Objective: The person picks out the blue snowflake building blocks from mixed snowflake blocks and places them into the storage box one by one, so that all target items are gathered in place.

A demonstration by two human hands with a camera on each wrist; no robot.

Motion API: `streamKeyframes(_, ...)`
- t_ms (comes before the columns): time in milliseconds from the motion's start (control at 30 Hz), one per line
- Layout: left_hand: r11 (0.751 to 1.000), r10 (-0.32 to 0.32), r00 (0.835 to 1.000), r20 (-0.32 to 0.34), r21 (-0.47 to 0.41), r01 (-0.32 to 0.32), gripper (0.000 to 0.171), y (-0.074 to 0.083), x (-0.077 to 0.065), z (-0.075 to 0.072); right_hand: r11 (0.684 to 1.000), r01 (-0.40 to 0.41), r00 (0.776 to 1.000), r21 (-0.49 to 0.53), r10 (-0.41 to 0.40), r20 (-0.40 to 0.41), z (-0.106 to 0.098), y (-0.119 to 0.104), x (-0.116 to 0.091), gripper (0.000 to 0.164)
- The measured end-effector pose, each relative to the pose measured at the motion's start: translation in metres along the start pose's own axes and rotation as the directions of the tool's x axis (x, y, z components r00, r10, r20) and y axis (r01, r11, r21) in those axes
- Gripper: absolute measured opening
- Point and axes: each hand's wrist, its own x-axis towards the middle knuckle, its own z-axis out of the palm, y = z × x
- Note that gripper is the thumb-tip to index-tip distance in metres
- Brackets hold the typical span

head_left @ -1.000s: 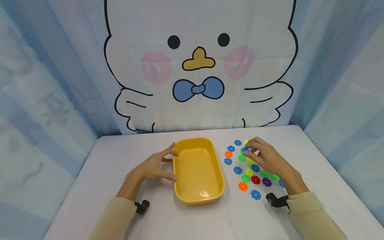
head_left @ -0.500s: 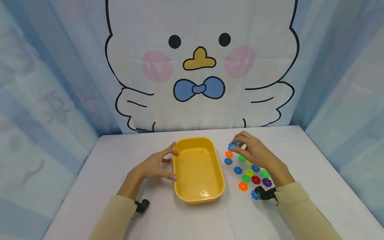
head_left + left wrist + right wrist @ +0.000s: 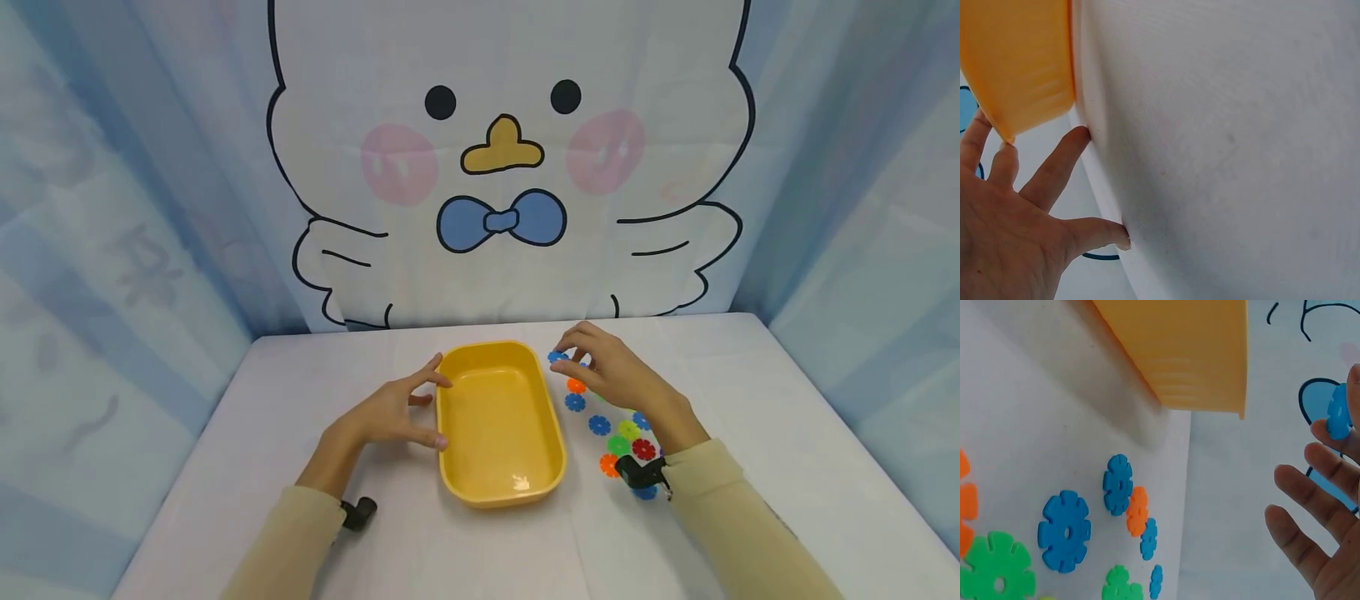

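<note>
A blue snowflake-shaped plastic disc [image 3: 1338, 412] is pinched between the thumb and index finger of my right hand [image 3: 615, 371], its other fingers spread. In the head view that hand is raised just right of the far corner of a yellow tray [image 3: 501, 492], whose inside shows no discs. My left hand [image 3: 390, 412] touches the tray's left rim with thumb and fingertips, its fingers spread. From the left wrist, fingertips show right at the rim of the tray [image 3: 1022, 62]. Several loose discs, such as a red one [image 3: 643, 449] and an orange one [image 3: 577, 386], lie right of the tray.
A white cloth covers the table [image 3: 465, 550]. At its far edge hangs a curtain [image 3: 502, 283] with a printed cartoon face and blue bow tie; blue-white curtains flank both sides. Small black wrist cameras sit at both cuffs, the right one [image 3: 641, 472] over some discs.
My right hand has moved left from the far part of the disc group toward the tray, carrying the blue disc. The left hand has stayed at the tray's rim.
</note>
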Motion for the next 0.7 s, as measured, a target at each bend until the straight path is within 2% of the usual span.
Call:
streamKeyframes(367, 0.999, 0.007, 1.000, -0.008, -0.037, -0.008, 0.085, -0.004, -0.004, 0.000, 0.996, 0.083, 0.996, 0.036, -0.084, 0.036, 0.012, -0.013, 0.024, 0.026)
streamKeyframes(500, 0.998, 0.030, 1.000, 0.004, -0.048, -0.030, 0.085, -0.004, -0.003, 0.000, 0.998, 0.057, 0.996, 0.037, -0.060, 0.068, 0.018, -0.016, 0.029, 0.028)
streamKeyframes(700, 0.999, 0.023, 1.000, -0.002, -0.026, -0.023, 0.086, -0.001, 0.000, 0.000, 0.997, 0.064, 0.994, 0.036, -0.067, 0.089, 0.023, -0.019, 0.035, 0.028)
